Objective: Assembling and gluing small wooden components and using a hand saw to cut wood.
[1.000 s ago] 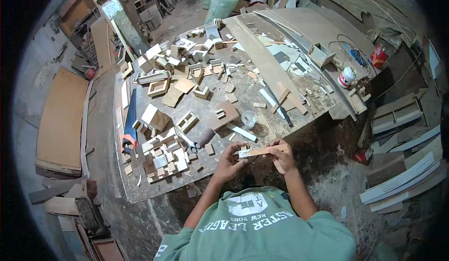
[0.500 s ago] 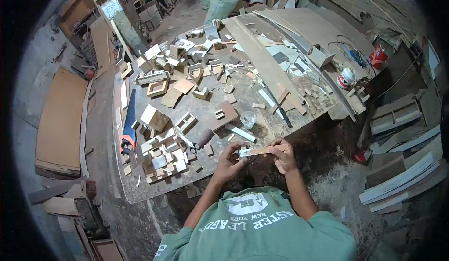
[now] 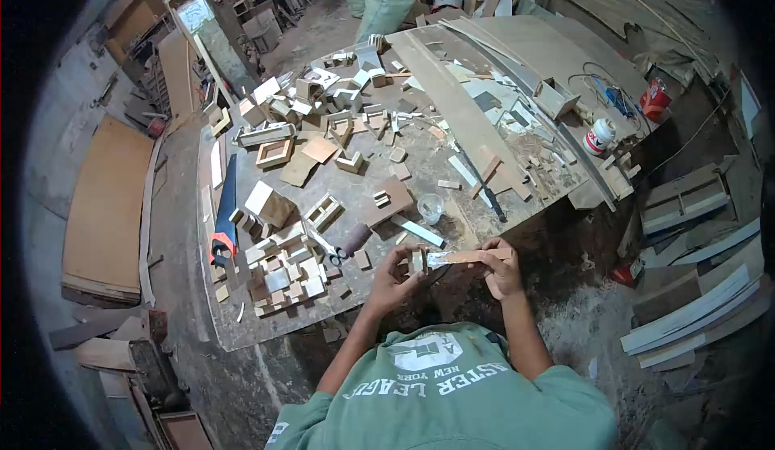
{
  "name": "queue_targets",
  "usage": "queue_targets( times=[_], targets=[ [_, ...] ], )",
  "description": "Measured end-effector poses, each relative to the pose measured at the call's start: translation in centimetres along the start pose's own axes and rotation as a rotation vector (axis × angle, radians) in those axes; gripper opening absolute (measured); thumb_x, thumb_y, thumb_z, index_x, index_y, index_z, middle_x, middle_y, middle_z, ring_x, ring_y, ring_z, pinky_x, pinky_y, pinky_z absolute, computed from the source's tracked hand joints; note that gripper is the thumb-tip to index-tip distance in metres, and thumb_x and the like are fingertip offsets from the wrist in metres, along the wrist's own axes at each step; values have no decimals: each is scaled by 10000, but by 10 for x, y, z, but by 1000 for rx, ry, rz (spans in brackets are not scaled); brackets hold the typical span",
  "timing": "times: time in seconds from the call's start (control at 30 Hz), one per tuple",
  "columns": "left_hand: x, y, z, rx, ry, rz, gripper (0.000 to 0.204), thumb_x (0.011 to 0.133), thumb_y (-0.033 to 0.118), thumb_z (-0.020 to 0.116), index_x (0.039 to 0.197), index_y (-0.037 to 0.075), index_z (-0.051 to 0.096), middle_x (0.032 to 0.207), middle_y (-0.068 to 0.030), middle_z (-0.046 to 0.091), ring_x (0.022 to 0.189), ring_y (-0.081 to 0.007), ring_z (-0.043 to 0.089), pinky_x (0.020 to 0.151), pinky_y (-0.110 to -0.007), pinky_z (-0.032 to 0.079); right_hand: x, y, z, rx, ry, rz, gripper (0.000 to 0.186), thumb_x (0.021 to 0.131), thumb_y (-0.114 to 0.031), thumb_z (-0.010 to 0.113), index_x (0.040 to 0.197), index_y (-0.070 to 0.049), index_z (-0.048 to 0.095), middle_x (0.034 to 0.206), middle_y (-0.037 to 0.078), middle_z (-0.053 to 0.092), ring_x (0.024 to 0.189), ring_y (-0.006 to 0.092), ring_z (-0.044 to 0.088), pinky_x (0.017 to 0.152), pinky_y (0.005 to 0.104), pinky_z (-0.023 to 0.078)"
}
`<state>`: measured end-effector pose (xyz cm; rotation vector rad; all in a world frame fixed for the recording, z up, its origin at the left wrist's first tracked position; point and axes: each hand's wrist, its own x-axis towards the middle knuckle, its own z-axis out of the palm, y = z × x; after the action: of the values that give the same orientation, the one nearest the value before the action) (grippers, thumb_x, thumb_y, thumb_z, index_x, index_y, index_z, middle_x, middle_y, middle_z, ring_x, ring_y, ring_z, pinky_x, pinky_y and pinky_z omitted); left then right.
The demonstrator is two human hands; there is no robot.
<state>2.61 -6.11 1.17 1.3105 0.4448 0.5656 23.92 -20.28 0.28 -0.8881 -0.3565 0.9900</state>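
Left hand [image 3: 397, 276] grips a small wood block [image 3: 417, 260]; right hand [image 3: 500, 266] pinches a thin strip [image 3: 472, 255]. Since a second ago, both pieces sit slightly lower, meeting end-to-end before the surface [image 3: 242, 321] edge.

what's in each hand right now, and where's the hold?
Left hand holds a small wood block at its left side. Right hand grips a thin wood strip at its right end. Strip's left end meets the block.

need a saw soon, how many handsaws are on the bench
1: a handsaw with a blue blade and red-black handle lies along the bench's left edge, left of the wood block pile. Others may be hidden under the scraps.
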Motion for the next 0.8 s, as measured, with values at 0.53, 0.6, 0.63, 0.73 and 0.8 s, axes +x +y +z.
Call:
queue_targets(
  times=[0.53, 0.6, 0.63, 0.73, 0.8],
  targets=[
    [-1, 12, 1, 125, 99, -59, 535, 846, -69, 600, 1333, 72, 429, 1223, -123, 545, 1024, -185, 614, 857, -309, 541, 2, 6, 8, -20, -14, -35, 162, 822, -70, 696, 937, 5, 610, 892, 110, 661, 725, 190, 679, 626, 255, 528],
    [-1, 11, -1, 89, 114, -126, 530, 845, -70, 609, 1327, 66, 435, 1218, -126, 545, 1046, -193, 602, 867, -315, 546, 2, 3, 2, -65, 3, -45, 171, 815, -53, 698, 939, 16, 603, 925, 138, 663, 771, 206, 681, 672, 283, 548],
    [0, 7, -4, 59, 102, -124, 523, 849, -69, 603, 1328, 62, 438, 1222, -127, 546, 1037, -193, 606, 861, -317, 547, 2, 0, 4, -66, 2, -42, 171, 815, -53, 698, 939, 16, 603, 925, 138, 663, 771, 206, 681, 672, 283, 548],
    [2, 15, -5, 45, 40, -108, 503, 860, -65, 580, 1332, 47, 447, 1222, -113, 551, 1023, -180, 605, 847, -313, 549, 7, -7, 12, -118, -47, -82, 245, 762, 13, 720, 951, 0, 565, 895, 131, 657, 711, 198, 666, 661, 264, 545],
    [6, 6, -16, 22, -60, -158, 512, 861, -60, 569, 1342, 57, 437, 1207, -114, 551, 955, -167, 617, 783, -291, 543, 15, -17, 6, -180, -73, -106, 262, 754, -2, 736, 953, -1, 566, 895, 123, 659, 734, 183, 661, 666, 278, 549]
  ],
)
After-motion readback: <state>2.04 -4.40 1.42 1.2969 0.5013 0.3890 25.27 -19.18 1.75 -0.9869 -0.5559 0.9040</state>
